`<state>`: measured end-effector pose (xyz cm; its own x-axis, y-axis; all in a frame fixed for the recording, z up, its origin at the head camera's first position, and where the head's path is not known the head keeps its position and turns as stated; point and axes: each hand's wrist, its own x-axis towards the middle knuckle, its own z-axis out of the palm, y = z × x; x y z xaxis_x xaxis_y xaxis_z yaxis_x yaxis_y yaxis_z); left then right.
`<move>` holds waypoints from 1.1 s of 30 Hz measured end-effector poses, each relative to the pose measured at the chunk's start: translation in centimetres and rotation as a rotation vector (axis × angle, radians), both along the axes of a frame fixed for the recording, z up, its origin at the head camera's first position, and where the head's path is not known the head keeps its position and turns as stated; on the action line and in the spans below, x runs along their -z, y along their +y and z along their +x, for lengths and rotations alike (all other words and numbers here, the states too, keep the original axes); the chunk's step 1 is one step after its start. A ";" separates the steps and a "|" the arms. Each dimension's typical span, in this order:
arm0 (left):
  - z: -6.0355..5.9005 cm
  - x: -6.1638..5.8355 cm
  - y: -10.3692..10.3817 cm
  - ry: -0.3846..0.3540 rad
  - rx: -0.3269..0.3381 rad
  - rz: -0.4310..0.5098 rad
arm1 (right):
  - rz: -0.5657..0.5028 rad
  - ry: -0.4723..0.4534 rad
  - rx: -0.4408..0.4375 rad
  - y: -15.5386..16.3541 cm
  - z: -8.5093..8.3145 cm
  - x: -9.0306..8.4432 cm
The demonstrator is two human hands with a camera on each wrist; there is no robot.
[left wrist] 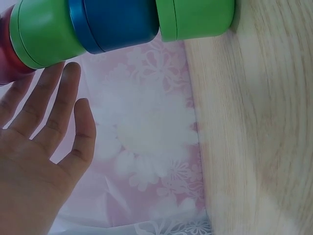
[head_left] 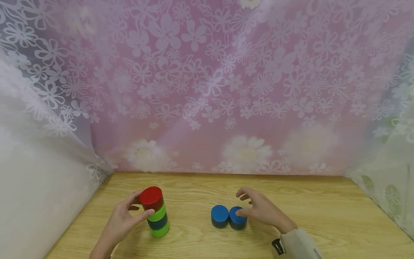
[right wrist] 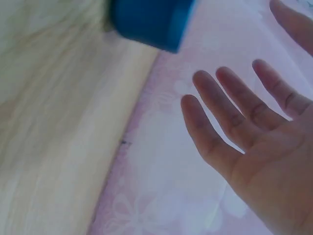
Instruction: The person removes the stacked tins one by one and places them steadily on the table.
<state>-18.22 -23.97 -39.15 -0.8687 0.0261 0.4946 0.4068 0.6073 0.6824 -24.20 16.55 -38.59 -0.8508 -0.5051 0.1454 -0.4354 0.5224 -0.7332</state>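
Note:
A stack of discs stands on the wooden table (head_left: 200,241) at the left: a red disc (head_left: 152,196) on top, then a green disc (head_left: 159,214), a dark blue disc (head_left: 159,223) and another green disc (head_left: 161,231). My left hand (head_left: 141,206) touches the stack's upper part, thumb on the green disc, fingers behind the red one. In the left wrist view the hand (left wrist: 54,107) lies with straight fingers beside the stack (left wrist: 117,22). Two blue discs (head_left: 220,215) (head_left: 237,219) lie side by side at the centre. My right hand (head_left: 242,203) hovers by the right one, fingers spread, thumb at its edge.
A pink flowered curtain (head_left: 207,90) hangs close behind the table and wraps round both sides. The table's back edge runs along the curtain's foot. In the right wrist view the spread right hand (right wrist: 239,117) sits beside a blue disc (right wrist: 151,19).

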 end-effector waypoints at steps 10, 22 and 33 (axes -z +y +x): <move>-0.2 0.4 -0.1 0.008 0.009 -0.013 | -0.090 0.156 0.096 -2.0 -0.4 -1.2; -0.3 0.7 -0.4 -0.082 0.069 -0.007 | -0.209 0.259 0.080 -4.6 -0.3 -2.5; -0.3 1.1 -0.6 -0.119 0.086 -0.005 | -0.277 0.231 0.036 -6.9 0.0 -3.3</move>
